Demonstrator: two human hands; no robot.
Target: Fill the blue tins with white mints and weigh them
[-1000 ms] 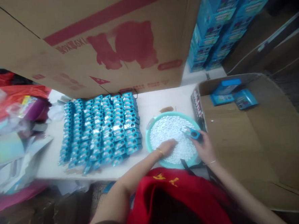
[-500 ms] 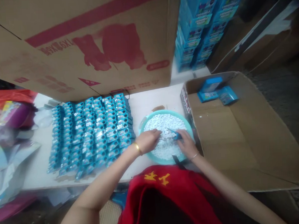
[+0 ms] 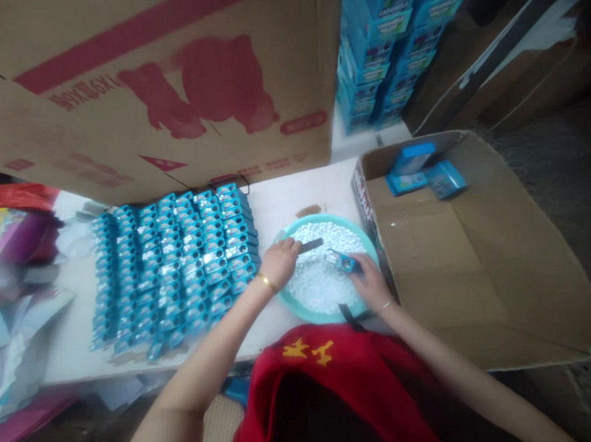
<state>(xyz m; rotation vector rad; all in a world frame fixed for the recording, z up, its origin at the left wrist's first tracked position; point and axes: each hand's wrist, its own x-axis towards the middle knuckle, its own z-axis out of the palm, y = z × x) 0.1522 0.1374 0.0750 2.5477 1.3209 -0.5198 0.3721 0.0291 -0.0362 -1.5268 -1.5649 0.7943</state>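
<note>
A round turquoise basin [image 3: 301, 312] full of small white candy pieces [image 3: 319, 283] stands on the table. Over its left side, my left hand [image 3: 281, 262] is closed on a dark, flat strip [image 3: 311, 245], whose free end points right above the candies. What the strip is exactly, I cannot make out. At the basin's right side my right hand [image 3: 370, 283] grips a small blue candy box [image 3: 349, 264], tilted low over the candies. Left of the basin, many similar small blue boxes [image 3: 178, 268] stand in tight rows.
An open cardboard box [image 3: 438, 265] at the right contains a few blue cartons [image 3: 412, 167]. Behind the rows rises a large printed carton [image 3: 167, 89]. Blue cartons [image 3: 375, 49] are stacked at the back. Plastic bags and papers [image 3: 11, 318] lie at the far left.
My left hand has drawn back left from the middle of the basin, and the dark strip now shows in it. My right hand still holds the small box. The view has shifted slightly.
</note>
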